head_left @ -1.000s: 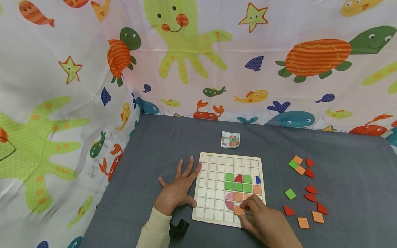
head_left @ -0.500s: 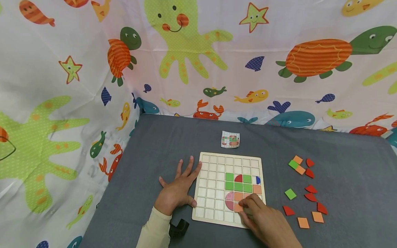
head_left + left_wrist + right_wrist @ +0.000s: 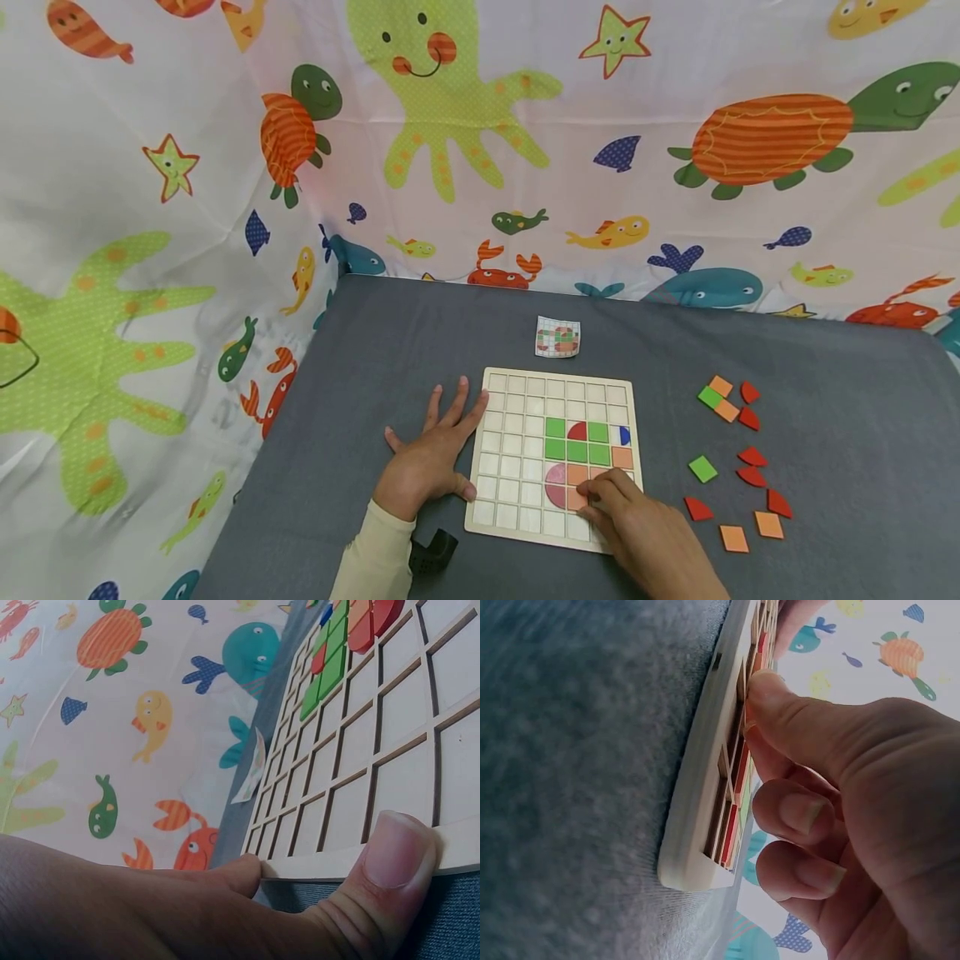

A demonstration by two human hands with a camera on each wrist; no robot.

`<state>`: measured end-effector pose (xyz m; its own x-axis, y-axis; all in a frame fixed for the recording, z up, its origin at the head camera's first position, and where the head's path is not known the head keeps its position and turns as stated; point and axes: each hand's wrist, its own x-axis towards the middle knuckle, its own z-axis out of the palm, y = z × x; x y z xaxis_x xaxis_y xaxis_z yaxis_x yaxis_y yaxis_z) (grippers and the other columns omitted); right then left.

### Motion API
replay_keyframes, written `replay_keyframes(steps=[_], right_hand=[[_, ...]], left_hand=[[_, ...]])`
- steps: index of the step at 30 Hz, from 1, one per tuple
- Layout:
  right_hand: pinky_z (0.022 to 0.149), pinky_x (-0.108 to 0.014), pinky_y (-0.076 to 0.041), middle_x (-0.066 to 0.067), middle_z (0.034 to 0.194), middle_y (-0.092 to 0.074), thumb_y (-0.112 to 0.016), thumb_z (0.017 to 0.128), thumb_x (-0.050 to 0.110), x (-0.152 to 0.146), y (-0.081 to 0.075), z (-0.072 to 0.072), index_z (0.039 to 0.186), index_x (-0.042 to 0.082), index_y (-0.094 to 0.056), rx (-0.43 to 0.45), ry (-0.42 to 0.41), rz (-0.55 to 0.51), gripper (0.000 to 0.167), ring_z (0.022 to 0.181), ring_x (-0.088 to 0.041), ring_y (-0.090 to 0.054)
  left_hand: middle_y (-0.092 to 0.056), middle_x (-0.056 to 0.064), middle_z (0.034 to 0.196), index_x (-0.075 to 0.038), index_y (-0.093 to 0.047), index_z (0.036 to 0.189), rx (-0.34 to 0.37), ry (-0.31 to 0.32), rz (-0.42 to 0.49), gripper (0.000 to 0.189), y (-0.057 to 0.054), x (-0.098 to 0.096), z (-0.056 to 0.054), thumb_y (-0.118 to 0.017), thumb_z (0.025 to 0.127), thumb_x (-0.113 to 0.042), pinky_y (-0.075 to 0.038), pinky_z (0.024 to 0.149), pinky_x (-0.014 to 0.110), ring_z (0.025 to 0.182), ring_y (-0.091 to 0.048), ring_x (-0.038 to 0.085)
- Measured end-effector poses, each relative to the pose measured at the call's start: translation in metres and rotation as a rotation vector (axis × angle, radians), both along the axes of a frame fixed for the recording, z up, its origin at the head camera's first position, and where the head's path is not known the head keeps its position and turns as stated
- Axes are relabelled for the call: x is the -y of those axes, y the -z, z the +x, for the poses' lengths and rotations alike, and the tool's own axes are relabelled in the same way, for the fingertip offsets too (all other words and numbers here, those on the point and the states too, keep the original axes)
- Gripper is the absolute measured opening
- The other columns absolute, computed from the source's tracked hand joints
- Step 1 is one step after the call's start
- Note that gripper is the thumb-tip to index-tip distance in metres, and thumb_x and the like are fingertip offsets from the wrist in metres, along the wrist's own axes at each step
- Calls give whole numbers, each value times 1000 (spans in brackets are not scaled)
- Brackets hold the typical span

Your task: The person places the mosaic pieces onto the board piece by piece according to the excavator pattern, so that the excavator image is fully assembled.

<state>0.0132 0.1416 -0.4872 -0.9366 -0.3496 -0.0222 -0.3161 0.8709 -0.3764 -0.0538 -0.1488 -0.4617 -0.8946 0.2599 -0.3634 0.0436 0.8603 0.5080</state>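
A wooden grid board (image 3: 508, 442) lies on the grey cloth. My left hand (image 3: 426, 467) is spread along its left edge, fingertips and thumb (image 3: 397, 851) touching the rim. With thumb and fingers, my right hand (image 3: 645, 523) pinches an orange square tile (image 3: 574, 501) in a lower cell of the grid, right of a pink rounded piece (image 3: 555, 485). Green squares (image 3: 576, 452), a red quarter-round piece (image 3: 577, 431), a blue piece (image 3: 625, 435) and orange squares (image 3: 622, 457) sit in other cells. The right hand covers some lower-right cells.
Loose red quarter-round pieces (image 3: 752, 457), orange squares (image 3: 733, 538) and green squares (image 3: 702, 469) lie right of the board. A small pattern card (image 3: 557, 337) lies behind it. A black object (image 3: 433, 553) is by the left sleeve. Sea-animal fabric (image 3: 480, 217) hangs behind.
The orange tile has moved slightly away from the board's front edge and now sits in line with its cell, the right fingers still on it. The left hand stays put.
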Motion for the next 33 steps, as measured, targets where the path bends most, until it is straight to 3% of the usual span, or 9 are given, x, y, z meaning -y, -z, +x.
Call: replay_keyframes(steps=[8,19,33], right_hand=[[61,-22,-53,17,103,-63,-84,92,34,2,-1,-1,109,26,-72,6,31,3,22,69,7,-49],[55,-20,-48,22,93,-57,-91,85,25,-1,5,0,92,29,-69,-139,9,-72,23,68,11,-47],[57,-20,-49,21,98,-59,-89,89,28,1,0,1,95,31,-71,-74,14,-57,19,69,9,-47]], left_hand=[[-4,1,179,-28,-23,171,0,-1,1,136,0,0,0,-103,61,-19,6,97,98,164,5,39],[-6,1,179,-28,-25,171,-15,-4,-14,136,2,-1,0,-103,60,-19,3,97,98,164,3,39],[-5,1,179,-28,-25,171,-1,2,-15,135,-1,-1,0,-103,61,-19,3,97,98,164,3,38]])
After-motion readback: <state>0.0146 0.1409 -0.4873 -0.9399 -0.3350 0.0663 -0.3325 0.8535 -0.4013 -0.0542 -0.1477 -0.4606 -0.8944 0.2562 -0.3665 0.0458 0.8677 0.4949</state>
